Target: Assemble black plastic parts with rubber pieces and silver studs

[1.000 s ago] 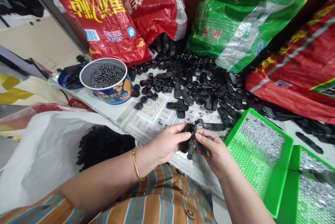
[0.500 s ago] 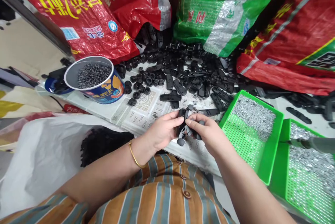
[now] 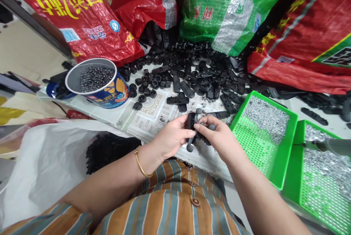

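Observation:
Close to the table's front edge, both hands work on a black plastic part with round knob ends (image 3: 190,148). My left hand (image 3: 173,136) is closed on its left side, thumb in front and fingers behind. From the other side, my right hand (image 3: 219,134) grips the part with thumb and bent fingers; another dark round end (image 3: 211,127) shows by those fingers. How the pieces join is hidden by the fingers. Just beyond the hands lie crossed flat black plastic pieces (image 3: 178,100) and one long black strip (image 3: 219,114).
A heap of black plastic parts (image 3: 192,70) spreads across the table below red and green sacks (image 3: 203,11). Left stands a blue tub (image 3: 109,97) of small dark pieces. Two green baskets (image 3: 292,127) of silvery bits are right, with a grey-tipped tool (image 3: 334,146) over one.
My left thumb has shifted slightly lower on the black part, and the part has turned a little between my hands. The whole view has shifted slightly.

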`<state>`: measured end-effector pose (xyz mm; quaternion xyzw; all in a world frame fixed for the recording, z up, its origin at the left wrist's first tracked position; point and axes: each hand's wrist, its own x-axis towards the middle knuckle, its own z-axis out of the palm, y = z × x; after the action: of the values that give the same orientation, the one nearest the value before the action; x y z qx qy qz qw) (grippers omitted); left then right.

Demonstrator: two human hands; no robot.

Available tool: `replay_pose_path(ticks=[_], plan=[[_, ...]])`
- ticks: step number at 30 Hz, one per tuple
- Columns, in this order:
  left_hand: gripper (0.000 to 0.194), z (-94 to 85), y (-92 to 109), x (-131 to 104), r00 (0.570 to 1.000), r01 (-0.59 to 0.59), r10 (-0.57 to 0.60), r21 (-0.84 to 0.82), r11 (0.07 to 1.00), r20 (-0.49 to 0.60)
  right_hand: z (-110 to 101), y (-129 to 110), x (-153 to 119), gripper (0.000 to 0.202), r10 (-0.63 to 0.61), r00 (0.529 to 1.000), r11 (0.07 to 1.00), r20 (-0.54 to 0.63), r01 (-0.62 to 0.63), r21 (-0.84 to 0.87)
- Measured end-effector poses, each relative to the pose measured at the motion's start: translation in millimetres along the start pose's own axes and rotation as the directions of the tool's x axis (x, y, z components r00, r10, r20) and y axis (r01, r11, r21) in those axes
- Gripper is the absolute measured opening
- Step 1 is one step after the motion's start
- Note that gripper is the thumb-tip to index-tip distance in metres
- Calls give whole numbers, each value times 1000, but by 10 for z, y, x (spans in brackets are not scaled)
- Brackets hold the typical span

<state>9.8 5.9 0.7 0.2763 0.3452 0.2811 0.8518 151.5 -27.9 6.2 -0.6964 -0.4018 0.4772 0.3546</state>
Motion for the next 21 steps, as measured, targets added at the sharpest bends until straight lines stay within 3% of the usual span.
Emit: replay_pose_path(ticks=[3, 8, 13, 17, 21], plan=[[39, 7, 0, 8, 999, -32, 34, 49, 998, -34, 29, 11, -23, 28, 6, 1000, 995, -10, -5, 97], [47, 13, 14, 12, 997, -56, 53, -59, 997, -52, 32, 34, -50, 31, 89, 995, 921, 45, -100, 377], [46, -10, -53, 10, 997, -51, 45, -87, 995, -69, -2, 66, -16, 26, 51, 998, 954, 21, -55, 294], [37, -31, -109, 17, 999, -40, 39, -59, 997, -26, 23, 97, 33, 31, 85, 994, 938, 67, -103, 330], [41, -21, -111, 9, 999, -11, 10, -41, 999, -30, 54, 147, 73, 35, 65, 996, 939, 59, -81, 335]])
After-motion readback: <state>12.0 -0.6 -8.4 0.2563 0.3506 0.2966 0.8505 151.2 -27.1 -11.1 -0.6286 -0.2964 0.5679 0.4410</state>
